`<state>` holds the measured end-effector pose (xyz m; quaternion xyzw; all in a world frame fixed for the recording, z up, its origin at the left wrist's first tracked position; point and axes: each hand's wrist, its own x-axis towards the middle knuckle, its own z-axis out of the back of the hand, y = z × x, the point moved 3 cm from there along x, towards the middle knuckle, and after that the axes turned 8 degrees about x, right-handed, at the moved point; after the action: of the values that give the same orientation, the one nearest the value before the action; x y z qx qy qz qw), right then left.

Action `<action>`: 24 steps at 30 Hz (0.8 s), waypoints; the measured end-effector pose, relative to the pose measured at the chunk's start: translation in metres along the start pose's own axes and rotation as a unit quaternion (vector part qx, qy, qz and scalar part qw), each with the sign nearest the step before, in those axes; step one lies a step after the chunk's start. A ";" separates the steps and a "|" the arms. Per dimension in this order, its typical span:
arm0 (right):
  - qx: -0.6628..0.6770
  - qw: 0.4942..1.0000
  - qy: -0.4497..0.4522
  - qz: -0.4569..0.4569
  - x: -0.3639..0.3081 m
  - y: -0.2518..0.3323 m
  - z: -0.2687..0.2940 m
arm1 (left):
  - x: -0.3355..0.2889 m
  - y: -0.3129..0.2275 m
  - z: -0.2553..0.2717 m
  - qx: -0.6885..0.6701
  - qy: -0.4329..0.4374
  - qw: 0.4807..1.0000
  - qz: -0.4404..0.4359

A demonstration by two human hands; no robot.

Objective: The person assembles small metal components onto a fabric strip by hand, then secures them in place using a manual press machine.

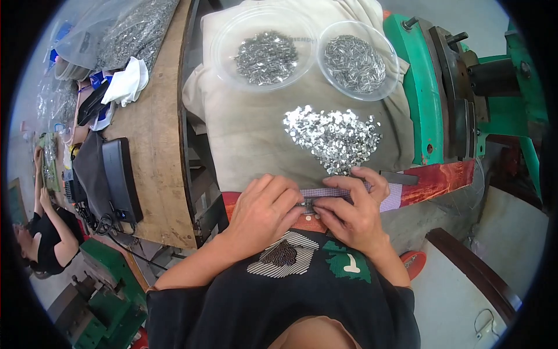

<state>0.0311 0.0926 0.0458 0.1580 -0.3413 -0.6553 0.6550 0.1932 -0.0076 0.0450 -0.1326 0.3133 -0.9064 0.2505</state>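
The pile of small flat metal pieces [334, 139] is taken as the reference point; it is spread on a beige cloth [250, 139]. The left hand [264, 209] is positioned on the near side of the pile, slightly to its left, with the fingers bent. The right hand [351, 206] is positioned directly on the near side, its raised fingers close to the pile's lower edge. A small metal part [308, 204] is located between the fingertips, on the near side of the pile and apart from it. Both grips are narrow: the part is held by the fingertips of both hands, one from each side. Its exact shape is largely hidden and cannot be told.

Purple checked fabric [392, 198] is laid to the near right of the pile, beside the right hand. A grey bar [400, 178] is placed to the right of the pile. Beyond the pile, two clear tubs of slender metal pieces are set: a larger tub [224, 49] to the left and a smaller tub [392, 67] to the right. A green machine [415, 87] is mounted to the far right of the pile.
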 end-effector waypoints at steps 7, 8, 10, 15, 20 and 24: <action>-0.099 0.994 -0.048 0.029 0.039 -0.013 0.007 | -0.003 -0.003 -0.002 0.019 0.004 1.000 -0.018; -0.125 0.991 -0.044 0.031 0.047 -0.013 0.005 | -0.003 -0.003 -0.002 0.019 0.003 1.000 -0.018; -0.124 0.991 -0.039 0.025 0.059 -0.014 -0.001 | -0.004 -0.004 -0.001 0.021 -0.005 1.000 -0.006; -0.103 0.994 -0.009 0.037 0.055 -0.010 -0.009 | -0.006 -0.003 0.000 0.038 0.001 0.999 -0.012; -0.082 0.997 -0.005 -0.008 0.033 -0.013 0.006 | -0.013 0.002 0.005 0.041 0.012 0.999 -0.002; -0.094 0.994 -0.044 -0.031 0.030 -0.019 0.014 | -0.011 0.005 0.008 0.012 0.003 1.000 0.017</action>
<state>0.0049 0.0651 0.0503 0.0774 -0.3011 -0.7112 0.6305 0.2072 -0.0089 0.0468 -0.1219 0.3055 -0.9061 0.2661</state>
